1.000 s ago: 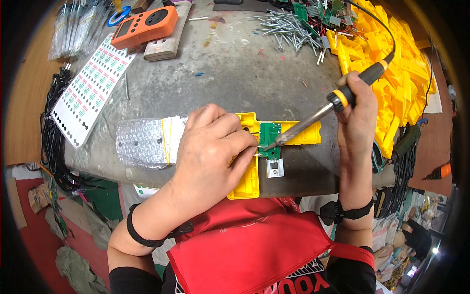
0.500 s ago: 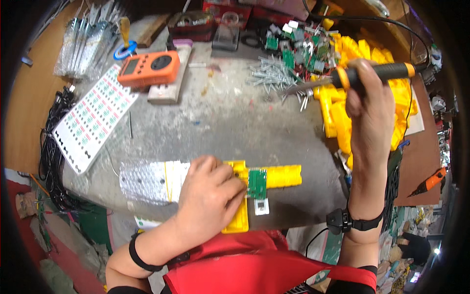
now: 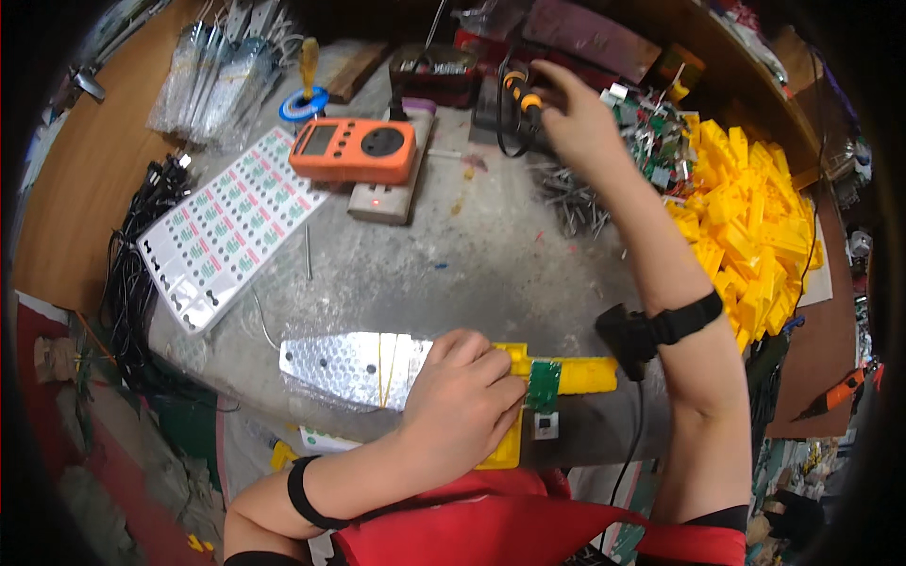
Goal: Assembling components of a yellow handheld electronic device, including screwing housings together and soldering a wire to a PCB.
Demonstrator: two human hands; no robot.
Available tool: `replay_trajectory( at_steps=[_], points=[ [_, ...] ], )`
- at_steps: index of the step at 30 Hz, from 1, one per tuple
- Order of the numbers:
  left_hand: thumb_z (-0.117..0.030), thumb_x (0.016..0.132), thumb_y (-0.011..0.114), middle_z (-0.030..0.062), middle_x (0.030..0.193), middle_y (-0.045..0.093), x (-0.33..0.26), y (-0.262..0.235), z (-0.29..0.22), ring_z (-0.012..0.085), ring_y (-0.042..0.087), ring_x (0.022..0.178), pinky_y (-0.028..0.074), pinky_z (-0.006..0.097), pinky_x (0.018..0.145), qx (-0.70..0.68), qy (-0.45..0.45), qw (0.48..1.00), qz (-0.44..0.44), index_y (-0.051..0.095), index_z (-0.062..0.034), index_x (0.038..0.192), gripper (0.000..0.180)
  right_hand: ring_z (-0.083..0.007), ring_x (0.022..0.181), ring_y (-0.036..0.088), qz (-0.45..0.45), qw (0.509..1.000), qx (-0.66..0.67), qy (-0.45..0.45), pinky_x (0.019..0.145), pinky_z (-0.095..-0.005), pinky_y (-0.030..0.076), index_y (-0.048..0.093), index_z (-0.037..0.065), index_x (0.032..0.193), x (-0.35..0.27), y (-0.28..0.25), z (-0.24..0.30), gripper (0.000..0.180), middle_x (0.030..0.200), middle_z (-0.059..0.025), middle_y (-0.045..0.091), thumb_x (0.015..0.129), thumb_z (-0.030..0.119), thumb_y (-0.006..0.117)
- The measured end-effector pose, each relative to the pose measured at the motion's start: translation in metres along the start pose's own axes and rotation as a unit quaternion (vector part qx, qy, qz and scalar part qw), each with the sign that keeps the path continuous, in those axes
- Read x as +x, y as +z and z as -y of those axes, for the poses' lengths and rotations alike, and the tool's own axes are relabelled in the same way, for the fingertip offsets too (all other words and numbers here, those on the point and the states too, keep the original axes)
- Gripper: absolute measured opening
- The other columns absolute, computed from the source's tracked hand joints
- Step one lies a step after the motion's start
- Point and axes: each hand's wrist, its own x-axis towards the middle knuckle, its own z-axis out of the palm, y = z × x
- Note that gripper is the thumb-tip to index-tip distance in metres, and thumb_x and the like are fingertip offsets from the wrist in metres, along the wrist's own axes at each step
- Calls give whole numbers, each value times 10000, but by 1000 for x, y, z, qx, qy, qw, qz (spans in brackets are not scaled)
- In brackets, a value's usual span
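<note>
My left hand (image 3: 462,396) is closed over a yellow plastic housing (image 3: 510,448) near the front edge of the table. A green circuit board (image 3: 544,387) lies against it on the right, with a small white-framed module (image 3: 545,425) below. To the left of that hand stretches a silver bubble-wrapped bundle (image 3: 349,368) with rubber bands round it. Far back, my right hand (image 3: 580,118) holds a soldering iron (image 3: 522,92) by its black and orange handle, over a dark box (image 3: 486,123). The iron's tip cannot be made out.
An orange multimeter (image 3: 354,151) rests on a white power strip (image 3: 382,203). A sticker sheet (image 3: 231,226) and black cables (image 3: 127,274) are at left. Screws (image 3: 576,203), loose circuit boards (image 3: 661,141) and heaped yellow housings (image 3: 750,226) are at right.
My right hand has carried the soldering iron leftward and farther back, from above the yellow pile to the dark box. My left hand stays on the yellow housing; the whole view has shifted.
</note>
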Motion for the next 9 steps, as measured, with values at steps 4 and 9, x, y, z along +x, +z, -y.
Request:
replay_trajectory(
  at_steps=[4,9],
  points=[
    [-83,664,748,50,811,549,-2,-9,-5,281,541,871,435,411,782,12,-15,1000,4,657,-82,794,159,-163,1110,633,98,995,11,17,984,-285,484,546,38,1356,-15,-56,19,496,1222,-91,667,866,-31,516],
    [-52,658,749,64,807,589,1,-3,-1,286,557,848,432,407,781,20,-10,1000,6,697,-77,811,163,-166,1100,601,124,984,50,118,1006,-333,461,563,23,1300,-92,-126,80,408,1153,-83,641,893,-6,580]
  ],
)
